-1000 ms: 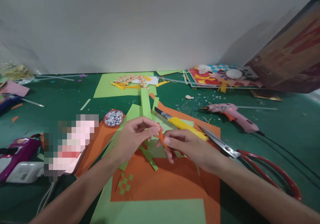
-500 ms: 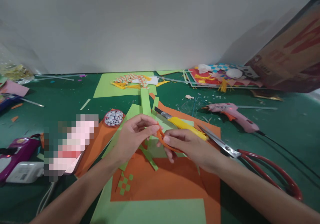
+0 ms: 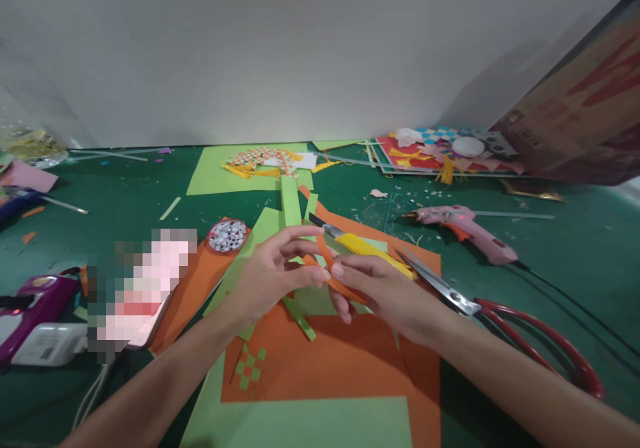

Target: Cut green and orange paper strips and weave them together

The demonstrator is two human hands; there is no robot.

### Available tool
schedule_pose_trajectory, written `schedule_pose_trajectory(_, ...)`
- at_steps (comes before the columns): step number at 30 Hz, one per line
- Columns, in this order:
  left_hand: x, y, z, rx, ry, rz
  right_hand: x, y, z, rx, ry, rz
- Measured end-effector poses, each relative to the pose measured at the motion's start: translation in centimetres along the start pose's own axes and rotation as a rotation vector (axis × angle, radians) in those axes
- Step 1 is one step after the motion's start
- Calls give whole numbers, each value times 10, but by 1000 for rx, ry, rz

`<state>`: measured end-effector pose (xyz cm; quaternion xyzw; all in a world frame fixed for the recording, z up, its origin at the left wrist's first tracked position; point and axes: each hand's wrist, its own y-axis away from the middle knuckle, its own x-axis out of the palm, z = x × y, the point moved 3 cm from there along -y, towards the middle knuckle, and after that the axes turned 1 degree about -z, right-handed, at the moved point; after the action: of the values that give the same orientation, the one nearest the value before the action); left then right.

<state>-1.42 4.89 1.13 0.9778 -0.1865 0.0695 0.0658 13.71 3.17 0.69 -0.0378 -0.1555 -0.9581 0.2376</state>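
Note:
Above the layered paper sheets, both hands work on a bent orange paper strip (image 3: pixel 325 251). My right hand (image 3: pixel 383 291) pinches it between thumb and fingers, its lower part running under the palm. My left hand (image 3: pixel 273 265) has its index fingertip at the strip's upper end and its thumb tip lower down, beside my right thumb. Light green paper strips (image 3: pixel 301 321) lie beneath the hands. A small green and orange woven check piece (image 3: pixel 250 369) rests on the orange sheet (image 3: pixel 330 368). Just behind my right hand is a yellow utility knife (image 3: pixel 373 253).
Red-handled scissors (image 3: pixel 465 303) and a pink glue gun (image 3: pixel 470 225) with its cord lie right. A round container of googly eyes (image 3: pixel 227 236) and a blurred-out phone (image 3: pixel 145 295) sit left. A woven piece with yellow tassels (image 3: pixel 260 161) lies at the back.
My left thumb has moved down along the strip and away from the index finger, so that hand is spread wider. The strip now shows its flat side.

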Motion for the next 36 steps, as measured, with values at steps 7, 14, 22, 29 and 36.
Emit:
schedule_pose_trajectory(7,1,1,-3,-22,-38,-10,2,-1,0,19,-16,42)
schedule_pose_trajectory(14,5,4,-6,-52,-64,-36,5,0,1,31,1,63)
schedule_pose_trajectory(22,2,3,-7,13,-173,-86,4,-2,-5,61,-79,95)
schedule_pose_trajectory(29,-11,-2,0,78,-261,-272,3,-1,-3,88,-13,39)
schedule_pose_trajectory(36,-27,-9,-9,197,9,-487,-14,-1,6,-158,555,-287)
